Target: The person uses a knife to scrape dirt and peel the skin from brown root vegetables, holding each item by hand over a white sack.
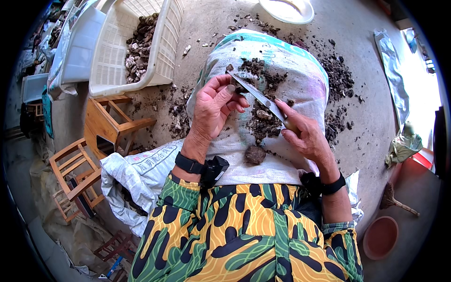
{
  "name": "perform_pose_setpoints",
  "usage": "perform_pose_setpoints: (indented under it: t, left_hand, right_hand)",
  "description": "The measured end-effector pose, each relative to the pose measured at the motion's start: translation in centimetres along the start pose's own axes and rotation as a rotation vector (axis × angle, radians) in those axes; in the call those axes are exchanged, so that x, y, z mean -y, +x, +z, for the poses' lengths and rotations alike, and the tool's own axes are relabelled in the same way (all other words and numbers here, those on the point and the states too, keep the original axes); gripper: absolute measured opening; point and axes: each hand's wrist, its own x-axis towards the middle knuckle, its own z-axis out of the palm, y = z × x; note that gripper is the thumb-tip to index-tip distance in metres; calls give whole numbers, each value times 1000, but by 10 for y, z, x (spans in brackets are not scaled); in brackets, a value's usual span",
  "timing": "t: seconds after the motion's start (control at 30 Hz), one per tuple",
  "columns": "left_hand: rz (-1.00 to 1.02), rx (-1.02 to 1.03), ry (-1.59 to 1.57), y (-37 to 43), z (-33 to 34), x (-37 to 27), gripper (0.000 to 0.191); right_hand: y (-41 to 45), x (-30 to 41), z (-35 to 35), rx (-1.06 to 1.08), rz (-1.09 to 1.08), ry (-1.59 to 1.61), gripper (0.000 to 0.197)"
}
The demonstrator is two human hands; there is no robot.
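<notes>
My right hand grips the handle of a knife, its blade pointing up and left across my lap. At the blade's far end my left hand pinches a dark brown lump, partly hidden by the blade and fingers. A small brown piece shows by the knife tip. Under both hands a white woven sack covers my lap. Dark crumbs and chips lie scattered over it. A roundish brown lump rests on the sack near my waist.
A white plastic basket holding brown and whitish chunks stands at upper left, beside a wooden stool. A white basin is at the top. Dark debris litters the floor. A reddish basin sits at lower right.
</notes>
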Motion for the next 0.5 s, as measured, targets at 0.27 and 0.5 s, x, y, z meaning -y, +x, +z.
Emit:
perform_pose_setpoints:
  t: [0.27,0.5]
  left_hand:
    - [-2,2,-3,0,0,0,24]
    - [-1,5,-6,0,0,0,24]
  right_hand:
    - [0,-1,0,3,6,4,71]
    - [-1,-4,3,-19,-14,-4,71]
